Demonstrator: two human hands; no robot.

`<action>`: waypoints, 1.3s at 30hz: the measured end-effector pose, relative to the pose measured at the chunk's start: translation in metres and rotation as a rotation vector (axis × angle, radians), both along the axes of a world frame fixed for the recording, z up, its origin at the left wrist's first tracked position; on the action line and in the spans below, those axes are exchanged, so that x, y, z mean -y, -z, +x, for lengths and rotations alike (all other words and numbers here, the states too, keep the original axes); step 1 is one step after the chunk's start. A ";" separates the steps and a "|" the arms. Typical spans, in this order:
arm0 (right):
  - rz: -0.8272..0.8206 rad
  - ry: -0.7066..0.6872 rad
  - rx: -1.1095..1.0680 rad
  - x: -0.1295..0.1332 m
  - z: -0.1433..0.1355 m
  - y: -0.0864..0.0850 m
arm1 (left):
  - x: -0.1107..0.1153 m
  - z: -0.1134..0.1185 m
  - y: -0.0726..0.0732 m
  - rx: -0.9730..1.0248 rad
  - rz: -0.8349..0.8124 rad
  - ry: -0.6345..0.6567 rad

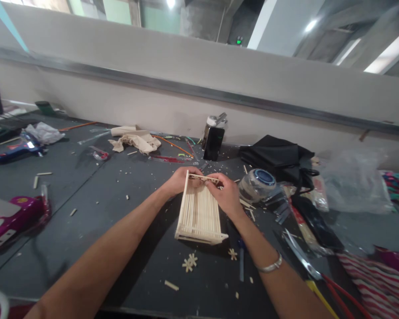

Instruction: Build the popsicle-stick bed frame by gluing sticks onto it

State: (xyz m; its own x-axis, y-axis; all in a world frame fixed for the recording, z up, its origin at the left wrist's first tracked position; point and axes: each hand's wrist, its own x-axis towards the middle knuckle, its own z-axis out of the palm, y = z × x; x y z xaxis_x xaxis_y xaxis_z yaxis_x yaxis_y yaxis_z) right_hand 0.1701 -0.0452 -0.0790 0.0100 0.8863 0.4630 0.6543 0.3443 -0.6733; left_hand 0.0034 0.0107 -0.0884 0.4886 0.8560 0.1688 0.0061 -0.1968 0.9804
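Between my hands is a small frame made of pale wooden sticks (pixel 201 210), with a slatted panel and rails at its far and near ends. My left hand (pixel 183 179) grips its far left corner, the fingers partly hidden behind the rail. On the far right corner, my right hand (pixel 223 190) pinches near the end of the top rail; whether a small piece is also between those fingertips I cannot make out. Star-shaped pieces of short sticks (pixel 189 262) lie just in front of the frame, and another star piece (pixel 232 254) is to the right.
A jar with a blue lid (pixel 257 184) stands right of the frame, near a black bag (pixel 275 155). Scissors (pixel 304 257) lie by my right forearm. A phone (pixel 214 144) leans at the back. A blue glue gun (pixel 18 150) is far left; stick offcuts are scattered about.
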 end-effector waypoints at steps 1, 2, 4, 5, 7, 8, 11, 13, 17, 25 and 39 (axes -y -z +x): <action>-0.002 0.000 -0.001 0.000 0.000 0.000 | 0.000 0.000 0.000 0.003 -0.001 0.003; -0.004 0.000 -0.002 0.000 0.000 0.000 | 0.000 0.000 0.001 0.007 -0.006 0.009; -0.008 -0.001 -0.002 0.001 -0.001 0.000 | -0.001 0.000 0.001 0.015 -0.021 0.018; -0.009 -0.002 -0.002 0.001 -0.001 0.000 | 0.000 0.000 0.001 0.019 -0.028 0.020; -0.010 -0.003 -0.003 0.001 -0.001 -0.001 | 0.000 0.000 0.000 0.024 -0.042 0.015; -0.010 -0.004 -0.004 0.001 -0.001 -0.001 | 0.001 0.000 -0.001 0.026 -0.048 0.013; -0.011 -0.002 -0.006 0.001 0.000 -0.001 | 0.003 0.001 -0.004 0.020 -0.061 0.003; -0.012 -0.003 -0.007 0.001 0.000 -0.001 | 0.003 0.001 -0.005 0.017 -0.064 -0.005; -0.009 -0.004 -0.011 0.001 0.000 -0.001 | 0.003 0.002 -0.005 0.019 -0.073 -0.015; -0.005 -0.027 -0.028 0.002 0.000 -0.001 | 0.003 0.001 -0.005 -0.020 -0.060 -0.029; 0.000 -0.020 -0.033 0.002 0.004 0.002 | 0.002 -0.001 -0.003 -0.041 -0.044 -0.010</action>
